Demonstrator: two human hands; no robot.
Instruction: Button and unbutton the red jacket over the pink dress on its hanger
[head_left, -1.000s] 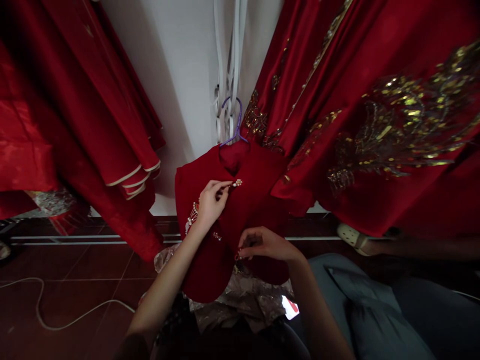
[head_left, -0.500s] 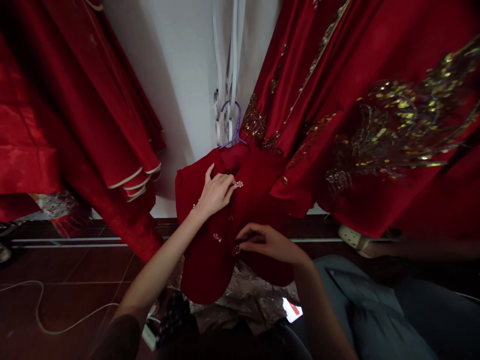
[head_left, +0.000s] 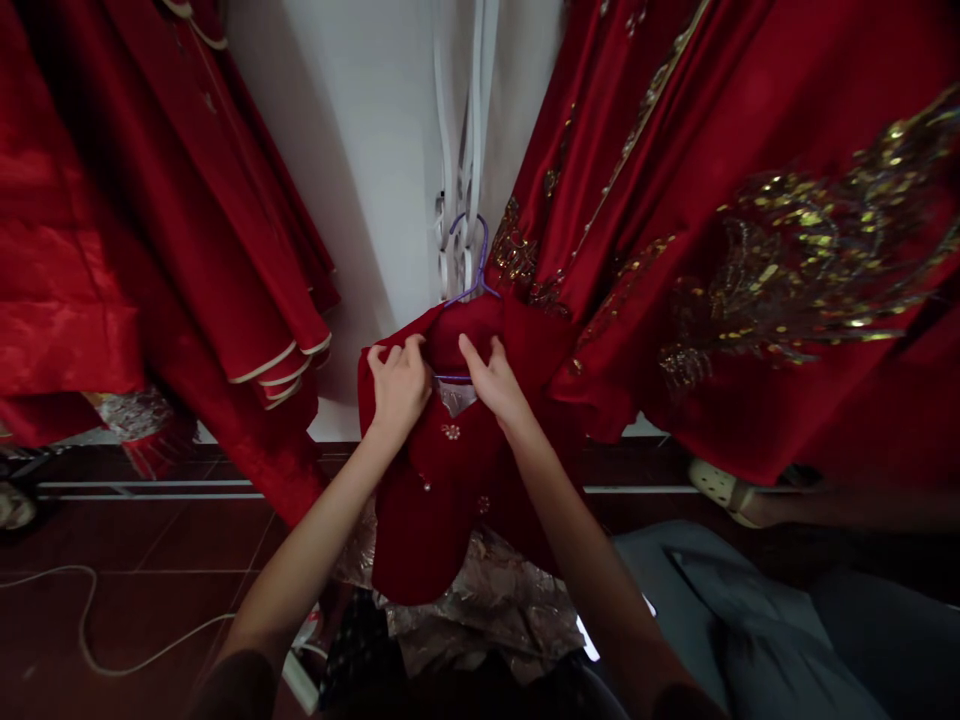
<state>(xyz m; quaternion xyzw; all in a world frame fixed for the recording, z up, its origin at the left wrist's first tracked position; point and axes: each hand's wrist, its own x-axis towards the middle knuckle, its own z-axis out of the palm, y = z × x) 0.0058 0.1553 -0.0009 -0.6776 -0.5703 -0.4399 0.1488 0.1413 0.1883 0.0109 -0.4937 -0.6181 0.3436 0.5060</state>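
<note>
A dark red vest (head_left: 420, 540) hangs on a purple hanger (head_left: 481, 278), its neck open and its lining showing. My left hand (head_left: 401, 390) has its fingers curled over the neck edge on the left side. On the opposite edge, my right hand (head_left: 495, 383) grips the cloth with the thumb raised inside the opening. Between the hands runs the hanger's lower bar, with a bit of clear plastic under it. A flower-shaped rhinestone button (head_left: 451, 432) sits below the opening, and another sparkling button (head_left: 484, 504) is lower down.
Red garments (head_left: 247, 250) hang at the left and a gold-sequined red garment (head_left: 810, 260) at the right. White metal scrollwork (head_left: 472, 120) stands behind the hanger. Crumpled plastic (head_left: 480, 610) lies below the vest. A person's jeans (head_left: 735, 610) and a clog (head_left: 720, 490) are at the right; a white cable (head_left: 90, 620) crosses the floor.
Both hands have moved up to the neck of the vest, the right one from the lower button area. The neck is now spread wider, exposing the hanger's bar.
</note>
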